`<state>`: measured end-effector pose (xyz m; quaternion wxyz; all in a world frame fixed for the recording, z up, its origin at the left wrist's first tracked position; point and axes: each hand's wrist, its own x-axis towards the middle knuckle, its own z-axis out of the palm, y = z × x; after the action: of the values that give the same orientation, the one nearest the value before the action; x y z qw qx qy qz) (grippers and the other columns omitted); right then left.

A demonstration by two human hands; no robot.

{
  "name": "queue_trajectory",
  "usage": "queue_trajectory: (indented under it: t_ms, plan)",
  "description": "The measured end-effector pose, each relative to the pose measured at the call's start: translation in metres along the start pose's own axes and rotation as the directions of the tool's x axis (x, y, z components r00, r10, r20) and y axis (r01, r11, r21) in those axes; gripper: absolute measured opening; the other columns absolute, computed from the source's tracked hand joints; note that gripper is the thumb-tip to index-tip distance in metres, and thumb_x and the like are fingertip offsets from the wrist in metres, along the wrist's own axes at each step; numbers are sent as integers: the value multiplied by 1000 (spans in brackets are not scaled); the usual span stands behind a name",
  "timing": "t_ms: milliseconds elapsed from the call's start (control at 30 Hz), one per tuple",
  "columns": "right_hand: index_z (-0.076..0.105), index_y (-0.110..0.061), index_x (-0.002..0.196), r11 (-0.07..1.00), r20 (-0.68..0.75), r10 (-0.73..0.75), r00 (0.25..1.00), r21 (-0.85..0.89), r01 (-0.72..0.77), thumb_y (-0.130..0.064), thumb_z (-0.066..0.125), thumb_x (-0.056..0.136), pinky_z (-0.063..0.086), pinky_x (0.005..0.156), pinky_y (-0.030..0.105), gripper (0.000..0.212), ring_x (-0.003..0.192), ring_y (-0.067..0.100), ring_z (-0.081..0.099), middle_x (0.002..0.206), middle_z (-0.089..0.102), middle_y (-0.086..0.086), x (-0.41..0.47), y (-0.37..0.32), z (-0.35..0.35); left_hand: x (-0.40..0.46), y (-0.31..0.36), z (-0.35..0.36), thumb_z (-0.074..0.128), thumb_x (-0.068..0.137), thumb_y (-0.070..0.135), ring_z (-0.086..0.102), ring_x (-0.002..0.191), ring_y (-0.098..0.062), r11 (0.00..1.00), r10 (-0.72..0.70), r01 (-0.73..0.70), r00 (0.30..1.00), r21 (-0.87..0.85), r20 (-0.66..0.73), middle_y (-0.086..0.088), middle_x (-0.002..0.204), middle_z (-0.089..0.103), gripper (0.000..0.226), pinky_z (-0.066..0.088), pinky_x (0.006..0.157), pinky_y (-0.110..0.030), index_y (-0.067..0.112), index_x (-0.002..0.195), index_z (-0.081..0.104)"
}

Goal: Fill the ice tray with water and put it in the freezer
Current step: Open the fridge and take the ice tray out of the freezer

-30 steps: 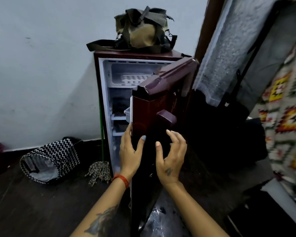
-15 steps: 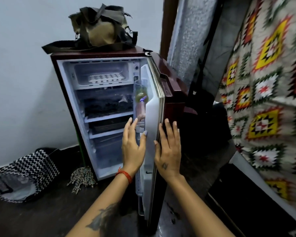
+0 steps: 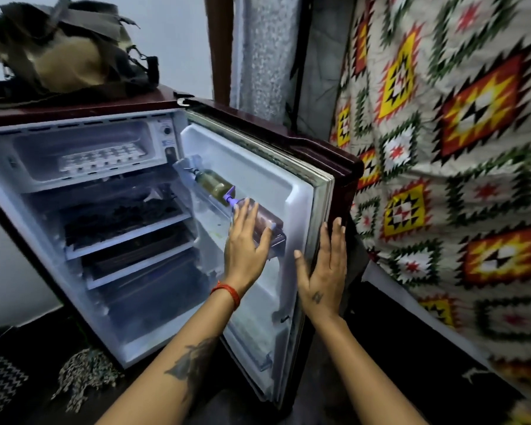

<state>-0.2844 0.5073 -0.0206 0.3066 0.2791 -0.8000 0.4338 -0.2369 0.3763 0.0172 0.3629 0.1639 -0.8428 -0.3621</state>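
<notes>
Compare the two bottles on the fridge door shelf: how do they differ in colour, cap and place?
The upper bottle holds something olive-green; the lower bottle looks brownish-pink. The upper bottle has a dark top, the lower a purple cap. The upper bottle stands clear of the hands; the left hand lies across the lower bottle. Both are see-through and sit in the same door shelf.
</notes>
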Motion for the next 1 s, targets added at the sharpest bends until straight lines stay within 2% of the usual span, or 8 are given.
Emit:
queue_trajectory:
  t_ms: [167, 233, 300, 400, 600, 700, 900, 1000]
  plan:
    - [19, -11, 148, 987, -27, 153, 988, -48, -154, -42, 47, 91, 13, 117, 32, 70, 145, 20, 11, 158, 11, 7, 26, 25, 6, 25, -4, 31, 49, 97, 31, 6, 147, -14, 999, 40, -40, 995, 1, 91, 1, 158, 18, 59, 13, 120, -34, 17, 148, 26]
    - [14, -14, 149, 976, -23, 208, 978, -54, -209, -41, 49, 92, 11, 116, 28, 72, 145, 17, 9, 158, 5, 3, 37, 34, 8, 29, -4, 41, 48, 97, 33, 3, 147, -12, 997, 75, -73, 989, -18, 126, 2, 158, 15, 60, 9, 120, -32, 18, 149, 23]
    - [11, -18, 150, 966, -15, 256, 967, -44, -256, -37, 53, 92, 11, 116, 31, 74, 145, 15, 7, 159, 2, 1, 49, 42, 10, 35, -4, 52, 47, 97, 35, -1, 146, -9, 994, 110, -108, 981, -26, 161, 7, 157, 11, 61, 5, 119, -28, 20, 149, 21]
    - [4, -23, 148, 951, 8, 307, 952, -47, -307, -33, 52, 94, 4, 114, 27, 74, 143, 11, 2, 157, -2, -2, 67, 52, 10, 44, -3, 66, 47, 97, 34, -5, 144, -6, 990, 144, -142, 970, -21, 195, 13, 152, 5, 61, 0, 118, -25, 19, 149, 18]
    - [6, -20, 150, 925, 56, 381, 923, -19, -380, -30, 51, 95, 1, 107, 17, 71, 146, 18, 4, 159, -1, 6, 95, 82, 14, 63, -1, 94, 48, 98, 29, -4, 140, 0, 986, 168, -166, 957, -28, 237, 14, 151, 8, 61, 3, 118, -25, 17, 149, 19]
    - [5, -18, 150, 918, 79, 395, 915, -38, -394, -29, 50, 95, -1, 104, 12, 72, 146, 18, 4, 159, 0, 7, 107, 96, 18, 72, 1, 107, 48, 97, 28, -2, 140, -1, 986, 166, -167, 959, -15, 232, 6, 156, 14, 60, 5, 120, -27, 14, 149, 21]
    - [10, -16, 150, 912, 130, 409, 903, -24, -410, -30, 45, 97, 5, 113, 23, 65, 146, 18, 9, 159, 9, 6, 122, 124, 31, 87, 3, 128, 49, 97, 28, -1, 140, -1, 985, 167, -174, 955, 6, 245, 5, 156, 15, 59, 3, 120, -27, 15, 149, 22]
    - [11, -15, 150, 889, 164, 448, 879, 16, -457, -35, 46, 96, 11, 116, 30, 67, 145, 19, 13, 158, 14, 5, 114, 134, 34, 85, 2, 131, 50, 96, 30, 4, 143, -4, 988, 154, -153, 970, -22, 188, 1, 157, 22, 58, 3, 120, -26, 16, 148, 28]
